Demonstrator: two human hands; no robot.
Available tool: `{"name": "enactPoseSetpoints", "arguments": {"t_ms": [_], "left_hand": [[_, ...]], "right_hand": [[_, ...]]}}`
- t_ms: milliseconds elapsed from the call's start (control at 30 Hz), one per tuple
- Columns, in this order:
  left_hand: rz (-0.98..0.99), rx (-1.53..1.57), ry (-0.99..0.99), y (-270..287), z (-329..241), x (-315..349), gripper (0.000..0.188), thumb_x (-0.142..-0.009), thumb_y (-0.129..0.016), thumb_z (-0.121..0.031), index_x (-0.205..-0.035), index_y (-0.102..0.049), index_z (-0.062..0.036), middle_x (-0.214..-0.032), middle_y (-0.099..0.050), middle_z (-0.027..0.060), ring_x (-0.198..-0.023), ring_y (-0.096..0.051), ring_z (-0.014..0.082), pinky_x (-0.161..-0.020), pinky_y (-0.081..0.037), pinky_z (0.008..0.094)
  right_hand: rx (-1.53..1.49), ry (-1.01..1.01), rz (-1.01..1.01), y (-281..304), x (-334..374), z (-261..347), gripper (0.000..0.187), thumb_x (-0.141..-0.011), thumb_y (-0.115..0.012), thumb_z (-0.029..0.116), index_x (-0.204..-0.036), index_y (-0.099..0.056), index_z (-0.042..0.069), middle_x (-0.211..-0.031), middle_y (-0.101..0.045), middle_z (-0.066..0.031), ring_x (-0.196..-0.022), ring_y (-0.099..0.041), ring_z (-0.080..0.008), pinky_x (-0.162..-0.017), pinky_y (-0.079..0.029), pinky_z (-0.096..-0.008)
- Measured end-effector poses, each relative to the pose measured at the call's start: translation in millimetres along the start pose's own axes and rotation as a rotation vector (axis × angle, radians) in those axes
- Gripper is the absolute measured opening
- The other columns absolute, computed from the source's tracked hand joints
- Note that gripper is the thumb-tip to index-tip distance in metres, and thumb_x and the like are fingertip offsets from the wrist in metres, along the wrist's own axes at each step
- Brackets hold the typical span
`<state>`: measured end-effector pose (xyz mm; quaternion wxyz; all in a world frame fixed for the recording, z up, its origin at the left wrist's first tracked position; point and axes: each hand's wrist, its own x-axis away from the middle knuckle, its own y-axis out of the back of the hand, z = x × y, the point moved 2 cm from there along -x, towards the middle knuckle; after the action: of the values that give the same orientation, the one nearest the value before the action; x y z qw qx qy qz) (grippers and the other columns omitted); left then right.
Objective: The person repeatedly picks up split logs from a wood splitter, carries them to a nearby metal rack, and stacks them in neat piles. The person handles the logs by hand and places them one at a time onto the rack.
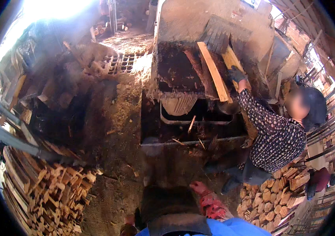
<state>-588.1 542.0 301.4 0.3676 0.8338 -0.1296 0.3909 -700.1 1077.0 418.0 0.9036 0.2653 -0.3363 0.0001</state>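
My right hand (199, 187), below a red patterned sleeve, hangs in front of my dark apron (167, 202). It looks open, with nothing visible in it. My left hand (130, 219) is low by the apron's left side, dim and mostly hidden, so its fingers do not show clearly. Ahead stands a large machine with a dark, dirty bed (175, 74). A pale sawn board (214, 72) lies across this bed beside bark-edged strips (199, 69). To the right, a co-worker's gloved hand (237, 74) rests on another yellowish board (230, 59).
The co-worker (277, 141), in a dotted top, leans toward the machine from the right. Cut wood is stacked at lower left (57, 196), with round-ended pieces (268, 200) at lower right. A metal rail (17, 137) curves along the left. Sawdust (122, 114) and splinters litter the floor.
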Motion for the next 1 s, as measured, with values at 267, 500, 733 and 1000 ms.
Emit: {"name": "enactPoseSetpoints", "arguments": {"t_ms": [267,500,733,1000], "left_hand": [[-0.082,0.557,-0.151,169.4,-260.4,-89.5,0.028,-0.083,-0.066,-0.024,-0.09,-0.062,0.0026,-0.072,-0.064,0.011,-0.06,-0.06,0.0185,-0.05,-0.047,0.0334],[0.001,0.693,-0.331,165.3,-443.9,-117.6,0.028,-0.084,-0.066,-0.015,-0.103,-0.058,0.0048,-0.083,-0.066,0.0113,-0.069,-0.063,0.0161,-0.058,-0.051,0.0299],[0.182,0.651,-0.487,80.2,-610.1,-123.0,0.035,-0.085,-0.068,-0.017,-0.11,-0.057,0.0042,-0.091,-0.067,0.0105,-0.082,-0.063,0.0151,-0.076,-0.051,0.03],[0.21,0.535,-0.707,71.2,-821.9,-87.1,0.035,-0.087,-0.067,-0.018,-0.114,-0.056,0.0026,-0.101,-0.064,0.0073,-0.091,-0.059,0.012,-0.081,-0.048,0.0273]], "right_hand": [[0.007,-0.011,-0.243,46.8,-16.7,90.9,0.042,-0.082,-0.067,0.031,-0.112,-0.064,0.003,-0.092,-0.069,-0.0136,-0.086,-0.066,-0.0216,-0.077,-0.052,-0.0342],[-0.199,0.192,-0.304,124.5,-43.9,187.8,0.04,-0.085,-0.065,0.03,-0.111,-0.062,0.0,-0.102,-0.066,-0.0167,-0.09,-0.065,-0.0297,-0.078,-0.051,-0.0361],[-0.13,0.481,-0.549,256.1,-126.2,256.6,0.026,-0.083,-0.067,0.012,-0.104,-0.062,-0.003,-0.096,-0.062,-0.0152,-0.079,-0.065,-0.0253,-0.066,-0.052,-0.0328],[0.103,0.597,-0.887,404.7,-232.2,287.7,0.041,-0.077,-0.073,0.018,-0.109,-0.059,-0.003,-0.114,-0.054,-0.0205,-0.107,-0.053,-0.0377,-0.086,-0.046,-0.0418]]}}
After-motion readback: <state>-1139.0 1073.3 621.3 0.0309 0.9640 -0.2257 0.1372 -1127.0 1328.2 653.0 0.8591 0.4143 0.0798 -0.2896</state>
